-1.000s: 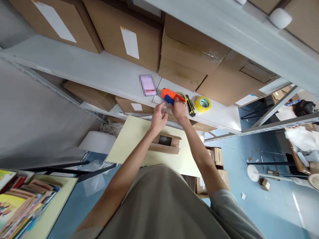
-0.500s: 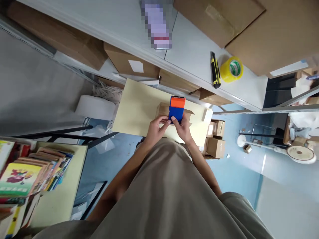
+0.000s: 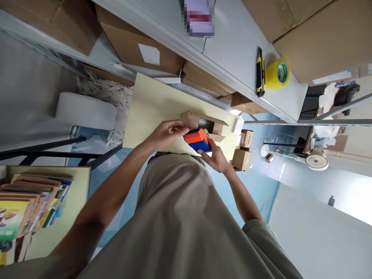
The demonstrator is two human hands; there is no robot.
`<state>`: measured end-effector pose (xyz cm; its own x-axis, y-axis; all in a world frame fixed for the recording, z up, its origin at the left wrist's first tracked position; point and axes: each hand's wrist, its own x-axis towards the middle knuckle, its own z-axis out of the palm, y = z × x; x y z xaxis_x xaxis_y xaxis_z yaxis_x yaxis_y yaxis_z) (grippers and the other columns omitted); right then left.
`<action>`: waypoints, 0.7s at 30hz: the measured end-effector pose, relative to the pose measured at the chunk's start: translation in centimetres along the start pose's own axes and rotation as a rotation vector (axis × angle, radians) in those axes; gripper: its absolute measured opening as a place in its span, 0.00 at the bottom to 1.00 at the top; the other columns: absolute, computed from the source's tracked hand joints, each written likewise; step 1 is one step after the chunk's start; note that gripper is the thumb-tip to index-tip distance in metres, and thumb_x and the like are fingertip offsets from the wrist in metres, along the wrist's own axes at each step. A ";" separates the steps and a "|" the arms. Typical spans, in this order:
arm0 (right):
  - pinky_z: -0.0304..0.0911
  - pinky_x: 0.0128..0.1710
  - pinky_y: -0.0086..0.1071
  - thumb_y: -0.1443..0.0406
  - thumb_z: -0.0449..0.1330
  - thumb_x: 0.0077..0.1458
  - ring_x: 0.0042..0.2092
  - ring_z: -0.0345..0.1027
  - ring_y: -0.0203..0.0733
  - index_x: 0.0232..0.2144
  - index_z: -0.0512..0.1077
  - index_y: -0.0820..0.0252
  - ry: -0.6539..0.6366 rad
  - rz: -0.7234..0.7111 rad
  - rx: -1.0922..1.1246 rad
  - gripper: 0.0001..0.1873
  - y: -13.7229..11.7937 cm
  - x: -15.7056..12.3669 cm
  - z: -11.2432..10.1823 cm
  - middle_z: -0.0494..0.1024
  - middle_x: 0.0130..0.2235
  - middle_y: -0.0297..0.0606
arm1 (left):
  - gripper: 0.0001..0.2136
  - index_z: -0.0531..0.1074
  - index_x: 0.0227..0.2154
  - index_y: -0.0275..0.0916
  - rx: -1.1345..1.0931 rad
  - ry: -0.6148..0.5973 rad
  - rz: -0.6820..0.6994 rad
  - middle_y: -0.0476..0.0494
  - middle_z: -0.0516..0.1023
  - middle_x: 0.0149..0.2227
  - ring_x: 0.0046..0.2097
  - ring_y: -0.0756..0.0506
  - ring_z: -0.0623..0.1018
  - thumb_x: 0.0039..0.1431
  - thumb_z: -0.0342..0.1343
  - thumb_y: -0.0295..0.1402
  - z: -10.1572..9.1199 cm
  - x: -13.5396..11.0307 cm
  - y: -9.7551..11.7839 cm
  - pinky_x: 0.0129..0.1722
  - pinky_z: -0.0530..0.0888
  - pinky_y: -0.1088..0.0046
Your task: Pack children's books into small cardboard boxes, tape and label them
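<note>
"Where's the orange-and-blue dispenser (image 3: 198, 139)?"
"Grasped in my right grip (image 3: 217, 157), by the open carton (image 3: 190, 117)."
"Left grip (image 3: 166, 133)?"
"At its end; can't tell if pinching. A tug could twist it loose."

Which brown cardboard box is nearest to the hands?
The open box on the cream tabletop, beside the left hand; other brown boxes stand farther off, beyond this tabletop's edges.

The right hand (image 3: 216, 156) grips an orange-and-blue plastic tape dispenser (image 3: 199, 140). The left hand (image 3: 168, 134) is positioned at its dark-edged end. An open brown cardboard box (image 3: 190, 118) rests on the pale yellow flat worktop (image 3: 151, 104), just beyond the dispenser.
</note>
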<state>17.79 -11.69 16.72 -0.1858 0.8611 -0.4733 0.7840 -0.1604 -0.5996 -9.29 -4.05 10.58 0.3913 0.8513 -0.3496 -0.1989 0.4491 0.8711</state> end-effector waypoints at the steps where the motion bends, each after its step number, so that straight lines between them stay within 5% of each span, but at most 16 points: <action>1: 0.77 0.44 0.45 0.39 0.62 0.72 0.43 0.80 0.55 0.61 0.69 0.53 -0.015 0.000 -0.025 0.31 -0.4 -0.1 -0.2 0.86 0.46 0.46 | 0.22 0.89 0.41 0.38 -0.004 -0.024 0.000 0.40 0.88 0.41 0.46 0.37 0.86 0.57 0.80 0.52 -0.2 0.1 0.1 0.46 0.83 0.66; 14: 0.73 0.41 0.40 0.43 0.64 0.72 0.40 0.80 0.52 0.68 0.71 0.56 -0.177 0.001 -0.151 0.34 -4.7 0.2 -3.3 0.88 0.45 0.43 | 0.27 0.86 0.35 0.38 -0.058 -0.041 0.023 0.44 0.84 0.33 0.35 0.45 0.79 0.56 0.78 0.61 -1.4 0.2 -1.8 0.36 0.76 0.70; 21: 0.66 0.35 0.35 0.35 0.63 0.70 0.36 0.77 0.46 0.44 0.79 0.56 -0.234 0.154 -0.209 0.31 -5.4 3.1 -4.3 0.86 0.38 0.39 | 0.24 0.82 0.31 0.39 -0.209 0.149 -0.041 0.45 0.81 0.30 0.31 0.47 0.75 0.56 0.77 0.57 0.6 0.7 -5.9 0.32 0.73 0.70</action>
<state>15.52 -6.12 21.28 -0.1673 0.6965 -0.6978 0.9133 -0.1571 -0.3758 -7.25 -6.28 5.37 0.2695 0.8548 -0.4436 -0.3730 0.5173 0.7703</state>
